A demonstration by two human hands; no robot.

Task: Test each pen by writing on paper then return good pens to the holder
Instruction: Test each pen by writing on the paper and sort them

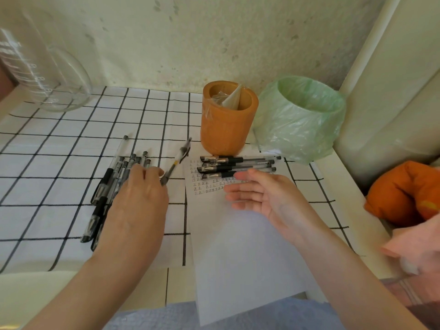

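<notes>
My left hand [140, 198] grips a capped black gel pen [176, 161] by its lower end, the pen slanting up toward the holder. Under and left of that hand lies a pile of several black pens [112, 186] on the checked cloth. My right hand [259, 196] hovers open, palm turned left, over the white paper [238, 246]. Rows of small written marks [207, 184] cover the paper's top part. Several capped pens [235, 165] lie side by side across the paper's top edge. The orange pen holder [226, 125] stands just behind them, with clear wrapping inside.
A bin lined with a green plastic bag [302, 120] stands right of the holder. A glass measuring jar [47, 75] lies at the far left. An orange cushion [404, 194] and pink cloth [414, 239] sit off the table's right edge. The wall is close behind.
</notes>
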